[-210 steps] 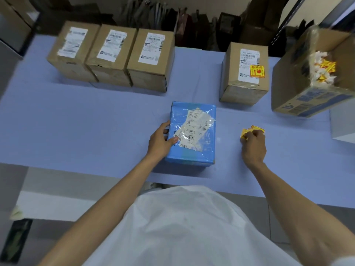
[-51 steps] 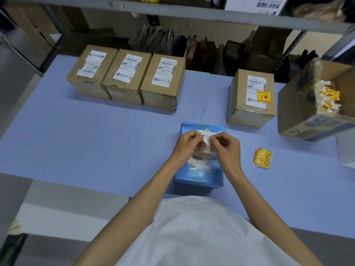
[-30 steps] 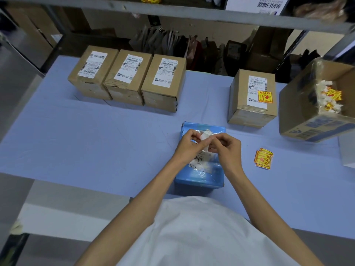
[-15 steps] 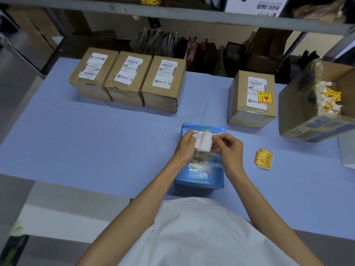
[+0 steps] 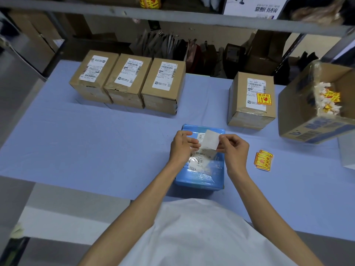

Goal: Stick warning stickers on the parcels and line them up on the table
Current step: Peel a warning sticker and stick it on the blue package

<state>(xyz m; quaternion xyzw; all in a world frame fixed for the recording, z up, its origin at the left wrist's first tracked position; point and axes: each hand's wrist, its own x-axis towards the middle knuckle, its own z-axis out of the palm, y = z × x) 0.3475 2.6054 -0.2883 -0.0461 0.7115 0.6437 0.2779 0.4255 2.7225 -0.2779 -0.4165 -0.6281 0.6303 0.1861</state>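
Observation:
A blue wrapped parcel [image 5: 199, 175] with a white shipping label lies at the table's near edge. Above it I hold a sticker sheet [image 5: 210, 140], its white back towards me. My left hand [image 5: 181, 146] pinches its left edge and my right hand [image 5: 233, 150] pinches its right edge. A small stack of yellow and red warning stickers [image 5: 263, 160] lies on the blue table [image 5: 96, 143] to the right. Three brown parcels [image 5: 128, 81] stand side by side at the back left. One brown parcel [image 5: 249, 112] at the back right bears a yellow sticker.
A large open carton [image 5: 315, 129] holding used sticker backings sits at the right edge. A metal shelf bar [image 5: 172, 16] crosses overhead. Bags and boxes stand behind the table. A white box [image 5: 347, 154] is at the far right.
Earlier my right hand was at the sticker stack and my left held the parcel. Now both hands are over the parcel, and the white-backed sheet has opened out between them.

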